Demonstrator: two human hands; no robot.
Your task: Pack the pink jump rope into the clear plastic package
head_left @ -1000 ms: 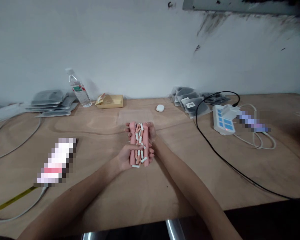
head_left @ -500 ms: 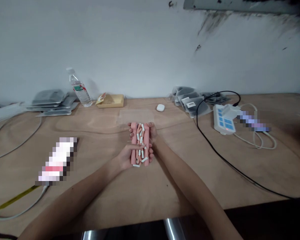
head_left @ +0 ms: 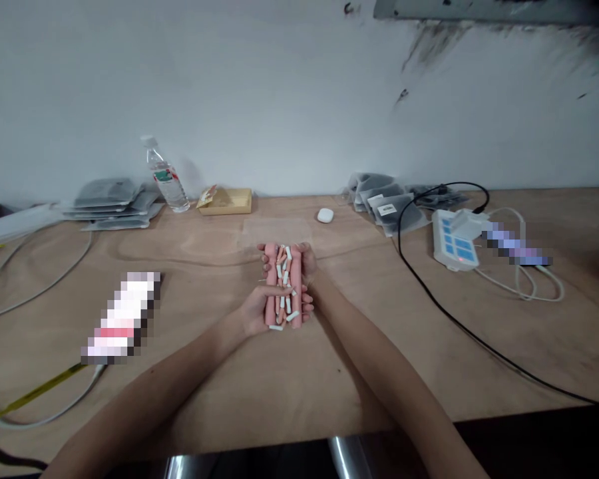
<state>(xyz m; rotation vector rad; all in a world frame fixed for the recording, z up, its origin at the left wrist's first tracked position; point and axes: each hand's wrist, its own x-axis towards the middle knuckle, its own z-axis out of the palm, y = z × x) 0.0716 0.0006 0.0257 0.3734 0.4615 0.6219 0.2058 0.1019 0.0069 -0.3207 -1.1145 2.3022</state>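
Observation:
Both hands grip what looks like a bundled beaded skipping rope over the table. Two pink handles (head_left: 296, 279) stand side by side, pointing away from me. Between them are packed short white and orange-pink beads (head_left: 284, 273) of the rope. At the near end, my left hand (head_left: 255, 311) wraps the bundle from below, its thumb laid across the beads and its fingertips showing past the right handle. My right hand (head_left: 308, 261) holds the far end from the right, with fingertips curling round the left handle. The undersides of the handles and both palms are hidden.
Behind lie a clear plastic sheet (head_left: 274, 233), a white case (head_left: 325, 215), a yellow box (head_left: 227, 201) and a leaning water bottle (head_left: 170, 183). Grey packets (head_left: 387, 203) and a power strip (head_left: 453, 243) with cables are right. A blurred phone (head_left: 124, 316) is left.
The whole scene has shifted slightly to the right in view. Both hands keep the same hold on the skipping rope.

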